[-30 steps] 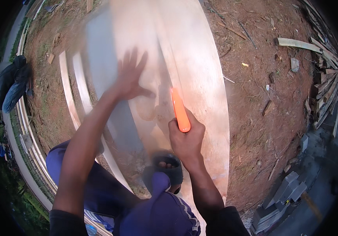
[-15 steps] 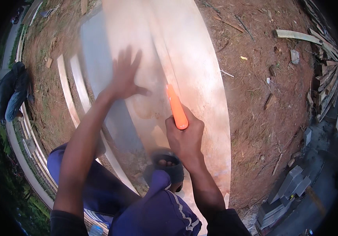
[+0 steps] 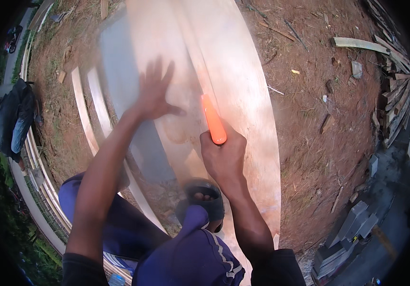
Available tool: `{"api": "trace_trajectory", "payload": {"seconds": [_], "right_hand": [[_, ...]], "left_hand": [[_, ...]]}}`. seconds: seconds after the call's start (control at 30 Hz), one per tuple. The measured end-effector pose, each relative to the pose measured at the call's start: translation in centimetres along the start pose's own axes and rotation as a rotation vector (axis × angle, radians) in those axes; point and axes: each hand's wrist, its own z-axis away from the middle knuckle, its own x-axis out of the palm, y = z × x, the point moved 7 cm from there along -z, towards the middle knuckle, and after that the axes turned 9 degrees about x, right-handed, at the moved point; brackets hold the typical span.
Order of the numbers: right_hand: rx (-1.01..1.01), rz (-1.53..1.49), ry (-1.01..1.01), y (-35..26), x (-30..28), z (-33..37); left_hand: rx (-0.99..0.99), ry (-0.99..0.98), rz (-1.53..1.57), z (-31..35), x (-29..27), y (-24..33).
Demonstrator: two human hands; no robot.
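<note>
A broad, pale plywood sheet (image 3: 250, 95) stretches away in front of me. My left hand (image 3: 155, 97) lies on it with the fingers spread, pressing flat and holding nothing. To the right, my right hand (image 3: 226, 152) is wrapped round the bright orange handle of a handsaw (image 3: 214, 121). I see the saw nearly edge-on from above, and its blade cannot be made out. A dark line in the sheet runs ahead from the handle. Close below my hands, my foot in a dark shoe (image 3: 209, 205) rests at the sheet, toes showing.
Pale wooden strips (image 3: 83, 112) lie on the ground to the left. At the far left a person (image 3: 16, 117) bends over. A stack of timber offcuts (image 3: 398, 105) sits at the right, with grey blocks (image 3: 352, 229) nearer me. Reddish soil (image 3: 309, 157) borders the sheet.
My right hand has pushed the handsaw slightly forward, away from me. My left hand stays spread at about the same place. The person at the far left has shifted a little.
</note>
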Motion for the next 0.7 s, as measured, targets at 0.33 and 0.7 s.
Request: {"api": "trace_trajectory", "payload": {"seconds": [0.33,0.7], "right_hand": [[-0.034,0.003,0.012,2.4,-2.9,4.9],[-0.088,0.109,0.034,4.9,-8.0,15.4]], "left_hand": [[-0.037,-0.031,0.000,-0.5,0.4,0.5],[0.020,0.052,0.011,0.1,1.2,0.0]]}}
